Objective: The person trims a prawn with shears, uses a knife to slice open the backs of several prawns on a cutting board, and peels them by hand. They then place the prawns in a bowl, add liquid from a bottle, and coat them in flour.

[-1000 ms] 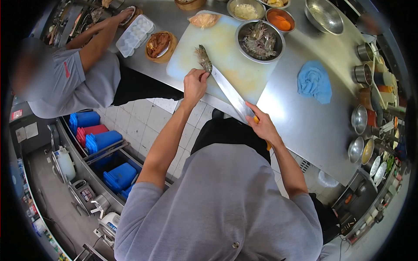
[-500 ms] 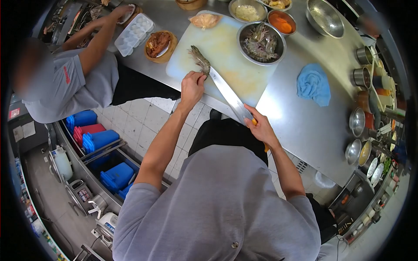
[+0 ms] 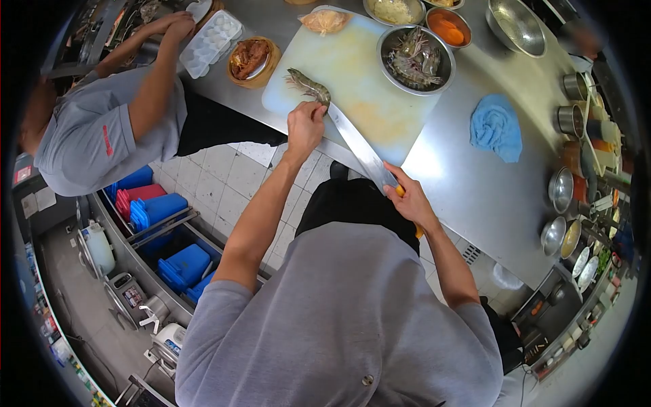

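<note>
My left hand (image 3: 306, 126) is closed on the tail end of a grey-brown shrimp (image 3: 310, 88) at the near left of the white cutting board (image 3: 366, 54). In my right hand (image 3: 411, 197) is the yellow handle of a long knife (image 3: 359, 146). The blade points up and left, its tip beside the shrimp near my left fingertips. Whether the tip touches the shrimp cannot be told. A metal bowl of shrimp (image 3: 416, 60) stands on the board's right part, and a plastic bag of pinkish food (image 3: 324, 21) lies at its far left.
A blue cloth (image 3: 496, 127) lies on the metal counter at right. Left of the board are a bamboo steamer with reddish food (image 3: 251, 61) and an egg tray (image 3: 211, 42). Bowls stand behind. Another person (image 3: 112, 122) works at the left, arms over the counter.
The shrimp now lies more curved, its tail end nearer the blade. The co-worker's head and hands have shifted. The whole view has moved slightly.
</note>
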Action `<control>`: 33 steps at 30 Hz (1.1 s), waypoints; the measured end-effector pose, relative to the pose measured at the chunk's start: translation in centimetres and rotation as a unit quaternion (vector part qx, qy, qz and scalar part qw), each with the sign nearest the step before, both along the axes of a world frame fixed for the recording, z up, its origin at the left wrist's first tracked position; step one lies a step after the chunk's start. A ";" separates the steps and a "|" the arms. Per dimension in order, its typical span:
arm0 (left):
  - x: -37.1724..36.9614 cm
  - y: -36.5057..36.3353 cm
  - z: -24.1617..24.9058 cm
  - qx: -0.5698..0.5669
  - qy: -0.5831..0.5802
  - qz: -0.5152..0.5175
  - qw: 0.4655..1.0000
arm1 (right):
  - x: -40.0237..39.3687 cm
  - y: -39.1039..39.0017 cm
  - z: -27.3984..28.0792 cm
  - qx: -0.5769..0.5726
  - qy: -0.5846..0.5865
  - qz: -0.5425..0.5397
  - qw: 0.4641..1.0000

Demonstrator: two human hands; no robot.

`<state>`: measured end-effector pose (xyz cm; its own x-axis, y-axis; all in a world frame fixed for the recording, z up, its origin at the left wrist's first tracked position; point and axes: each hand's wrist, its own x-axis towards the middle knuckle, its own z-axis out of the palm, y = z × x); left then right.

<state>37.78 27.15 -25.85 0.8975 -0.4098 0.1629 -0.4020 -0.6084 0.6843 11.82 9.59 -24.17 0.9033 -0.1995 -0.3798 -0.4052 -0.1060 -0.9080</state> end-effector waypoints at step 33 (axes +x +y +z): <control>4.9 -0.8 0.8 -0.040 0.207 0.179 0.961 | -1.4 2.8 4.2 -0.317 0.000 0.075 0.946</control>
<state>42.67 26.34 -25.05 0.9734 -0.0644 -0.2197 0.1391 -0.5960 0.7908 10.40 12.41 -19.92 0.9394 -0.2569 -0.2272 -0.3428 -0.6846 -0.6433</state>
